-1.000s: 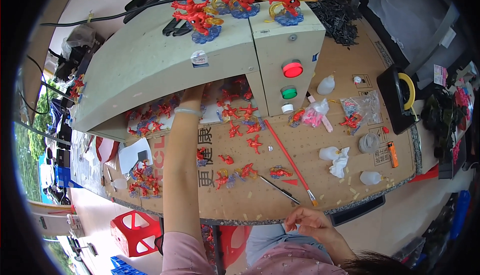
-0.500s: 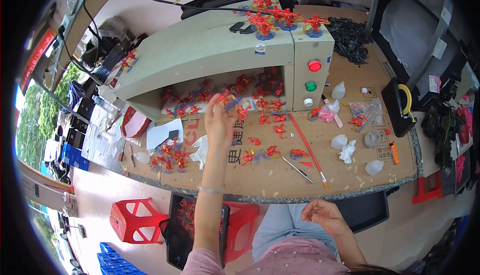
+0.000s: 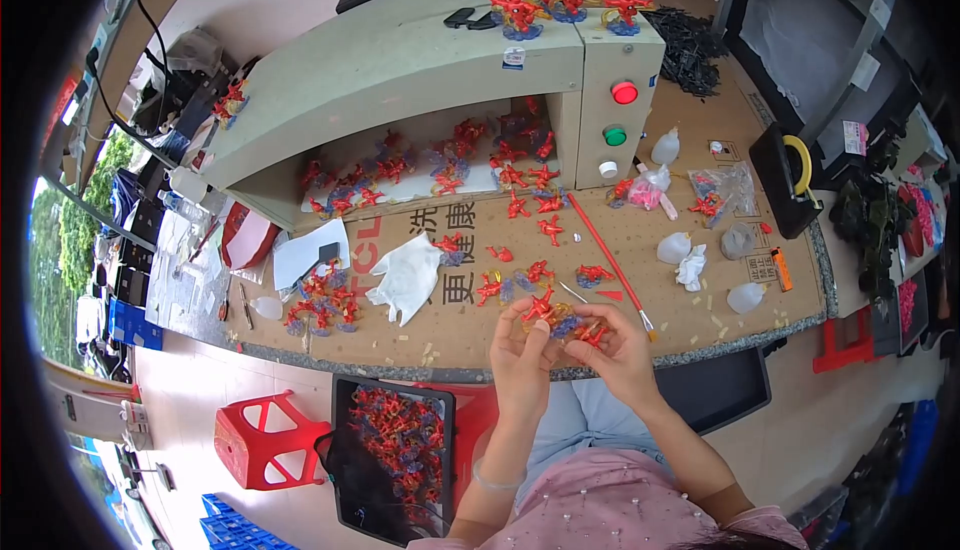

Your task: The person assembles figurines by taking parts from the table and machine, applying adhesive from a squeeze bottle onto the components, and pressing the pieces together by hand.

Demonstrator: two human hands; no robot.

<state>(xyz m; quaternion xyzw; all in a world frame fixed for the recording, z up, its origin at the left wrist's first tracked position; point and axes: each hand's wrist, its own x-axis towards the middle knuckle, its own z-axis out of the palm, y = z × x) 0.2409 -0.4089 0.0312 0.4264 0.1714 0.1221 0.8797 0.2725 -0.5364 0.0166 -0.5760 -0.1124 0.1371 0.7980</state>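
Close to the table's front edge, my left hand [image 3: 520,352] and my right hand [image 3: 620,355] meet around a red toy figurine [image 3: 540,307] with clear blue and yellow parts. Fingers of both hands are closed on it. More red shows at my right fingertips; whether this is the same piece or a second one I cannot tell. Just beyond my hands lie more red figurines [image 3: 540,270] and a thin metal tool [image 3: 572,292], partly hidden. A white glove [image 3: 405,275] lies to the left, beside a heap of figurines [image 3: 325,302].
A beige machine [image 3: 400,80] with figurines in its opening and on top spans the back. A red-handled brush [image 3: 610,260], plastic bottles [image 3: 673,246] and an orange cutter [image 3: 781,269] lie to the right. Below left are a black tray of figurines [image 3: 395,440] and a red stool [image 3: 265,440].
My left hand has come back from the machine's opening to the table's front edge with a figurine. My right hand has risen from over my lap and closed on the figurine too.
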